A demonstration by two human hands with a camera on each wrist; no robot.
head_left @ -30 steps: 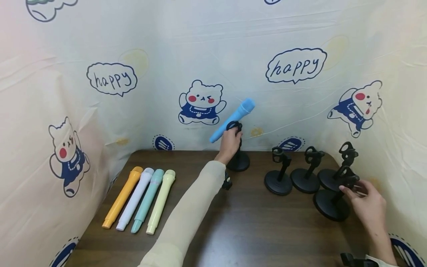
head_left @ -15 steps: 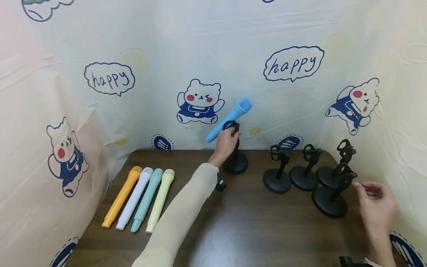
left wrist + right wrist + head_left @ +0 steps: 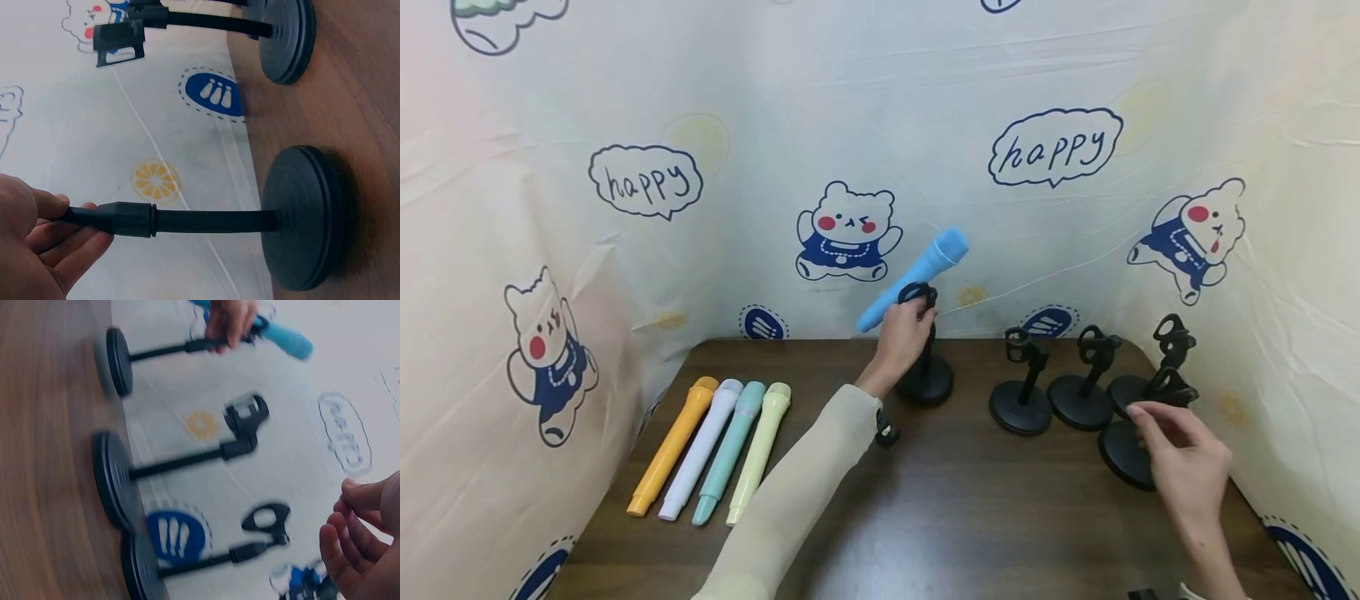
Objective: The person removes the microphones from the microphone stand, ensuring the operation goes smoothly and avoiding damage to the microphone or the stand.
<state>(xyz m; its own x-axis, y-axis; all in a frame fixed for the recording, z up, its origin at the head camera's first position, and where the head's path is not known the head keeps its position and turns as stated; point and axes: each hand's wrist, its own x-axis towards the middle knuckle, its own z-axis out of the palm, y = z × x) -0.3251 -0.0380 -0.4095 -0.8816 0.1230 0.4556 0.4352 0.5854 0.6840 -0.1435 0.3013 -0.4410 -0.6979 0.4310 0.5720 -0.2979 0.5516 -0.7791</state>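
My left hand (image 3: 901,340) pinches a black desktop microphone stand (image 3: 927,385) at the upper part of its stem, just below the clip. In that clip a blue toy microphone (image 3: 928,262) sits at a slant, head up to the right. The left wrist view shows thumb and fingers around the stand's black neck (image 3: 128,219), above a round base. My right hand (image 3: 1189,458) holds nothing, its fingers loosely curled and thumb near the index finger. In the head view it overlaps the front right stand (image 3: 1123,457), hiding part of its stem.
Three more empty black stands (image 3: 1021,408) group at the back right of the brown table (image 3: 970,517). On the left lie an orange microphone (image 3: 673,446), a lavender one (image 3: 702,450), a teal one (image 3: 730,454) and a pale yellow one (image 3: 762,450). A printed curtain (image 3: 737,67) surrounds the table.
My right hand has let go of the front right stand, drawn off to the right, then come back leftward in front of it. The held stand has shifted slightly left and nearer.
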